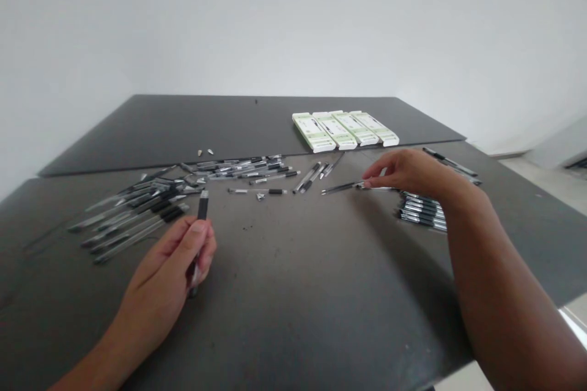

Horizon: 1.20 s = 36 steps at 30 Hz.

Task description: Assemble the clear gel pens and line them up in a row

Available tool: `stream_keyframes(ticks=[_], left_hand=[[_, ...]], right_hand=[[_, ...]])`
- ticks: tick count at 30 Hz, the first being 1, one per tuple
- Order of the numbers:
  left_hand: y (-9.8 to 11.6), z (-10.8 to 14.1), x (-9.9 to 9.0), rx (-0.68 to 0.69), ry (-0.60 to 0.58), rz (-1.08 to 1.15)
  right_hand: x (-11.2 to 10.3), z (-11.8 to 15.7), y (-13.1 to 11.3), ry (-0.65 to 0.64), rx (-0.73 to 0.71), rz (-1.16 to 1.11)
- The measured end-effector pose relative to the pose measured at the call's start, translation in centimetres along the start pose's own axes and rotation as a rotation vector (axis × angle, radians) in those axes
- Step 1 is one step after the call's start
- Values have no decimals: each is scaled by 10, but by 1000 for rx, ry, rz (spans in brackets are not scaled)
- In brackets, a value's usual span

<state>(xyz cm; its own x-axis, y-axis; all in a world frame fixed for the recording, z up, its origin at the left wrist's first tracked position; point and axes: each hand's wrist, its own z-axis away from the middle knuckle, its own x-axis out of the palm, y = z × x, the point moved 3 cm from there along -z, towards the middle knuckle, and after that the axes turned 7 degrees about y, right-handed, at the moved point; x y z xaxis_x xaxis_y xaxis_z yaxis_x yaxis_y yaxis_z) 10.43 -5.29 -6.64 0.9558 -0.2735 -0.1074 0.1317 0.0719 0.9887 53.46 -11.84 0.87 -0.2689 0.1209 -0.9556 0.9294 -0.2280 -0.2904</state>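
Observation:
My left hand (pixel 177 259) is closed around a pen barrel (pixel 202 208). Its black grip end points up past the thumb, and the lower end sticks out beneath the fingers. On the other side, my right hand (pixel 398 172) reaches over the table with thumb and fingertips pinched at the end of a thin dark pen refill (pixel 340 187). The refill's tip points left. Another slim piece lies beneath that hand, partly hidden by it. Beside the right forearm rests a stack of pens (pixel 419 211) with black grips.
Loose clear pen barrels (pixel 137 214) are heaped at the left, with more pen parts (pixel 243 166) across the middle. Flat green-and-white boxes (pixel 345 131) lie on the dark table (pixel 293 293) near its back. Further pens (pixel 449 163) lie at the right. A white wall stands behind.

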Motion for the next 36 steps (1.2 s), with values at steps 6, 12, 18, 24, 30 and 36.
stream_keyframes(ticks=[6,12,18,24,30,36], left_hand=[[0,1,0,-48,-16,50],[4,2,0,-35,-21,33],[4,2,2,17,-80,-13],[3,5,1,74,-118,-105],[16,10,8,165,-180,-189],[18,15,10,259,-240,-194]], right_hand=[[21,-7,-21,-57,-135,-12],[33,-11,-35,-41,-249,7],[37,-14,-26,-58,-270,46],[40,-14,-28,-71,-350,60],[39,-14,-41,3,-495,-5],[22,1,-82,219,-367,-244]])
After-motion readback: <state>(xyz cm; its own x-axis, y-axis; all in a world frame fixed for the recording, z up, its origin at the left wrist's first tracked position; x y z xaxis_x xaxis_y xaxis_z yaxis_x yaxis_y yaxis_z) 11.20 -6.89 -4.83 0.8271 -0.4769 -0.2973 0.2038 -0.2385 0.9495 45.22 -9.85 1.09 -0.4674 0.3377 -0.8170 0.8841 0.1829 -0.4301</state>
